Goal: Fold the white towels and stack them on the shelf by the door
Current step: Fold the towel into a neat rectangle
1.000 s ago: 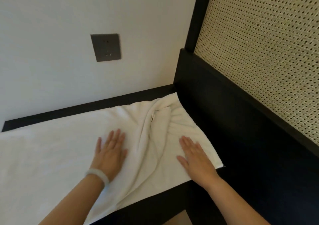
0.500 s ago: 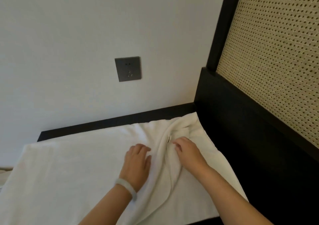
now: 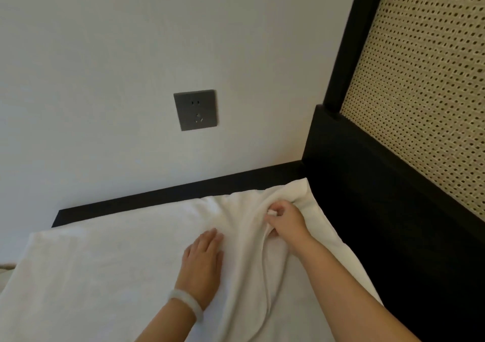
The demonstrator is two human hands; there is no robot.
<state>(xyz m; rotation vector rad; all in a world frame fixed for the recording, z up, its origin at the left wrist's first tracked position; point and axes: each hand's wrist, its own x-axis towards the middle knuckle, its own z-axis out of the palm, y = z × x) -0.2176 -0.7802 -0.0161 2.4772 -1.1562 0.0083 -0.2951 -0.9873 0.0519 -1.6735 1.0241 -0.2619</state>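
The white towel [image 3: 105,276] lies spread over a dark wooden surface [image 3: 183,192] that runs along the wall, below a grey wall socket [image 3: 195,110]. The towel's right end reaches the black frame [image 3: 367,210] that carries a woven cane panel [image 3: 420,105]. The left portion of the towel is flat. A raised ridge of bunched cloth runs from the far right corner toward the near edge. The left hand [image 3: 203,257], with a pale bangle [image 3: 185,303] on its wrist, rests palm-down on the towel just left of the ridge, fingers extended and close together, pressing the cloth in place. The right hand [image 3: 284,222] sits at the top of the ridge with fingers curled and pinches a fold of the towel. Judged status: the task is at an early stage. The towel is laid out but shows no completed fold, and the ridge needs straightening or turning over first. No folded towels, no stack and no shelf by a door appear in view, so folding, carrying and stacking are all outstanding.
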